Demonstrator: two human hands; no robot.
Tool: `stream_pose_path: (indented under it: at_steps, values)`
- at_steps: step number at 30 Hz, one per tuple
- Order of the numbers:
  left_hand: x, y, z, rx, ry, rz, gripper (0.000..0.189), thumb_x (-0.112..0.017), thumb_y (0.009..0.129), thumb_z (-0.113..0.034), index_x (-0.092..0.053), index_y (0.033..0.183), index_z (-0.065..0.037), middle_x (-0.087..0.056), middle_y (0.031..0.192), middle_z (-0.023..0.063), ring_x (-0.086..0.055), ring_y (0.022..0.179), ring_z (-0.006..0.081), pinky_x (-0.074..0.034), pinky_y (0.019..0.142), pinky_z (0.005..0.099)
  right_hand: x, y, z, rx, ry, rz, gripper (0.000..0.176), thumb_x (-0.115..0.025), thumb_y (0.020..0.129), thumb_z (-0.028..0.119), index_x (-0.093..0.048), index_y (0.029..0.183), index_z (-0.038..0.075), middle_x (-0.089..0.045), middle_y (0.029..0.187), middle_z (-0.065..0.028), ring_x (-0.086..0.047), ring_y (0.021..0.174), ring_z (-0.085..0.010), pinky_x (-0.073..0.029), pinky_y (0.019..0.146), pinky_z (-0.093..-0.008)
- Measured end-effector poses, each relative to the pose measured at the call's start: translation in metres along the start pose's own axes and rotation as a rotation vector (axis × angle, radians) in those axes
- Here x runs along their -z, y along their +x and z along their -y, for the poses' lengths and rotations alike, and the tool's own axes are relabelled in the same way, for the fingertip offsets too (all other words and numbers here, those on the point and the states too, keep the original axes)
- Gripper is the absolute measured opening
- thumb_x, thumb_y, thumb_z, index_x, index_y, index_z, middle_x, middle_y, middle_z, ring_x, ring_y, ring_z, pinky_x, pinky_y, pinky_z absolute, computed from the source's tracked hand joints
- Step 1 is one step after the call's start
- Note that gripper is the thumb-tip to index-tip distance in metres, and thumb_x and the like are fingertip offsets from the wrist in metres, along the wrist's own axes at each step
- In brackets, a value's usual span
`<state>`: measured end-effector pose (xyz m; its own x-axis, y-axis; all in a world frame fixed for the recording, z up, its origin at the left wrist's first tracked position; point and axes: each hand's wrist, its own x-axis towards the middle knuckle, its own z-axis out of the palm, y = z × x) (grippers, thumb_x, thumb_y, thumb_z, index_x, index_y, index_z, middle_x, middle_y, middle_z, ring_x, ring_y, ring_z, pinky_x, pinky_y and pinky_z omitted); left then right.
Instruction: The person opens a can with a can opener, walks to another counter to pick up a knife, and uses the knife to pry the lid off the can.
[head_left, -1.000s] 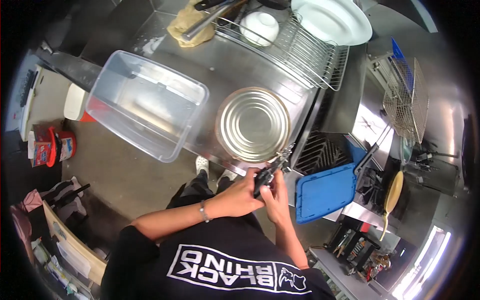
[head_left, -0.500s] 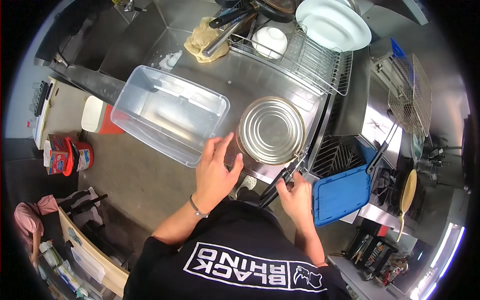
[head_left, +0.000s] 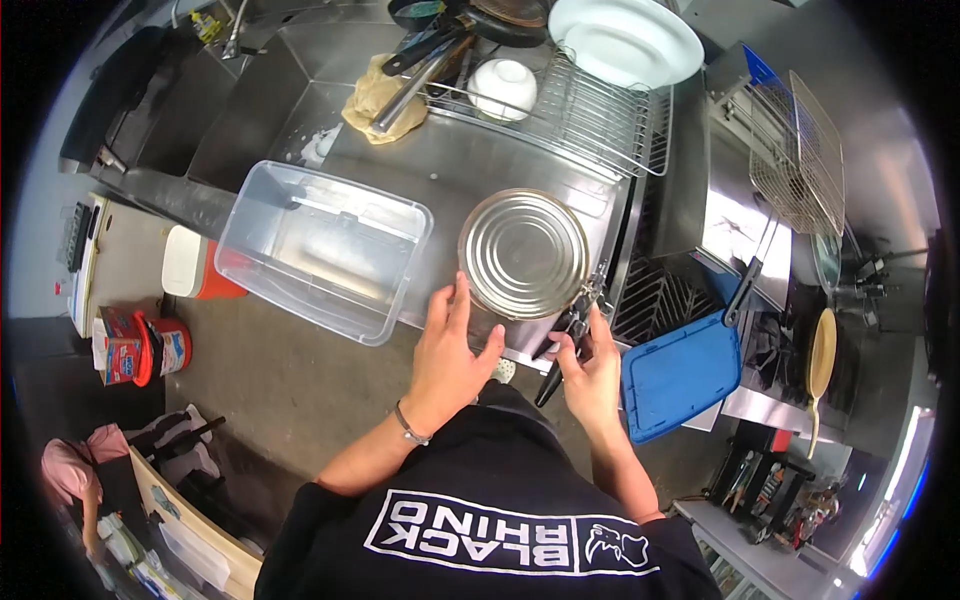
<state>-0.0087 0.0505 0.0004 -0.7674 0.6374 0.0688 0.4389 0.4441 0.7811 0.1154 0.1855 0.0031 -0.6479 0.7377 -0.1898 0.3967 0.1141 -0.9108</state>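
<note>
A large tin can stands on the steel counter with its ridged metal lid facing up. At the can's right front edge, a can opener with black handles sits against the rim. My right hand has its fingers closed around the front of the opener. My left hand is at the can's front left, fingers apart and fingertips close to its side, holding nothing. To the left of the can lies a clear plastic tub with no lid on it.
A wire dish rack with a white bowl and platter is behind the can. A yellowish cloth lies by the sink. On the right is a blue lid beside the stove. Another person is at lower left.
The view has shifted slightly, so the can sits a little further left. My left hand stays beside the can, and the opener handles have changed angle a little in my right hand.
</note>
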Motion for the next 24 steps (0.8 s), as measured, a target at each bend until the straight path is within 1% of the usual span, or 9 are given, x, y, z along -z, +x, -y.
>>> stream_pose_path:
  at_steps: [1,2,4,8,9,12,14,16,24]
  values:
    - [-0.002,0.000,0.000,-0.010,-0.003,0.011,0.073,-0.068,0.082,-0.018,-0.031,0.140,0.005,-0.046,0.122,0.0195,-0.055,0.103,0.0320,-0.046,0.087,0.0370,0.002,-0.002,0.004,-0.129,0.200,0.020,0.058,-0.056,0.077,-0.004,-0.041,0.132,-0.011,-0.053,0.118,-0.0209,-0.059,0.101,-0.0259,-0.048,0.086,-0.0362]
    - [-0.003,0.000,-0.001,0.024,-0.004,0.020,0.073,-0.068,0.082,-0.016,-0.031,0.140,0.006,-0.045,0.123,0.0187,-0.056,0.101,0.0292,-0.047,0.084,0.0355,0.004,-0.002,0.003,-0.133,0.203,0.006,0.058,-0.056,0.077,-0.004,-0.041,0.132,-0.011,-0.053,0.118,-0.0209,-0.059,0.101,-0.0259,-0.048,0.086,-0.0362]
    - [-0.004,0.000,-0.001,0.046,-0.005,0.037,0.074,-0.069,0.081,-0.015,-0.031,0.140,0.007,-0.045,0.123,0.0179,-0.056,0.098,0.0265,-0.048,0.082,0.0341,0.009,0.002,-0.002,0.172,-0.007,-0.144,0.056,-0.055,0.076,-0.005,-0.045,0.131,-0.007,-0.052,0.121,-0.0214,-0.055,0.107,-0.0279,-0.041,0.095,-0.0353]
    - [-0.005,-0.002,-0.002,0.018,-0.030,0.027,0.074,-0.069,0.081,-0.014,-0.031,0.141,0.005,-0.044,0.125,0.0148,-0.056,0.095,0.0214,-0.048,0.075,0.0312,0.025,0.019,-0.007,0.308,-0.129,-0.275,0.053,-0.054,0.078,-0.003,-0.047,0.131,-0.005,-0.049,0.121,-0.0220,-0.054,0.108,-0.0331,-0.042,0.093,-0.0343]
    - [-0.006,-0.003,-0.002,0.030,-0.016,0.028,0.073,-0.069,0.082,-0.014,-0.031,0.142,0.004,-0.044,0.125,0.0148,-0.056,0.095,0.0213,-0.048,0.074,0.0312,0.028,0.022,-0.005,0.236,-0.150,-0.265,0.053,-0.053,0.078,-0.003,-0.046,0.131,-0.005,-0.048,0.121,-0.0225,-0.054,0.108,-0.0348,-0.043,0.092,-0.0356]
    - [-0.005,0.000,-0.006,-0.006,-0.001,0.037,0.073,-0.068,0.083,-0.014,-0.030,0.144,0.000,-0.043,0.128,0.0148,-0.056,0.096,0.0206,-0.049,0.073,0.0301,0.031,0.030,-0.032,0.323,-0.429,-0.261,0.056,-0.052,0.076,-0.005,-0.044,0.131,-0.006,-0.043,0.124,-0.0254,-0.052,0.110,-0.0396,-0.044,0.092,-0.0391]
    - [-0.003,0.000,-0.012,0.129,-0.120,0.089,0.081,-0.069,0.082,-0.018,-0.022,0.144,0.004,-0.042,0.125,0.0167,-0.055,0.097,0.0230,-0.049,0.078,0.0344,0.029,0.030,-0.039,0.257,-0.448,-0.190,0.055,-0.052,0.074,-0.007,-0.046,0.129,-0.005,-0.042,0.126,-0.0259,-0.050,0.111,-0.0410,-0.044,0.093,-0.0411]
    - [-0.007,0.000,-0.007,0.143,-0.163,0.056,0.081,-0.068,0.084,-0.017,-0.019,0.146,0.001,-0.041,0.126,0.0157,-0.054,0.098,0.0209,-0.048,0.076,0.0322,0.024,0.032,-0.056,0.268,-0.510,-0.209,0.056,-0.052,0.073,-0.009,-0.048,0.129,-0.004,-0.044,0.126,-0.0255,-0.051,0.111,-0.0403,-0.043,0.094,-0.0423]
    - [-0.003,0.017,0.007,0.119,-0.219,-0.050,0.063,-0.067,0.084,-0.014,-0.036,0.139,-0.006,-0.042,0.127,0.0132,-0.055,0.100,0.0211,-0.047,0.081,0.0332,0.019,0.040,-0.096,0.316,-0.618,-0.141,0.047,-0.055,0.071,-0.008,-0.057,0.118,0.000,-0.049,0.122,-0.0191,-0.052,0.108,-0.0371,-0.043,0.092,-0.0426]
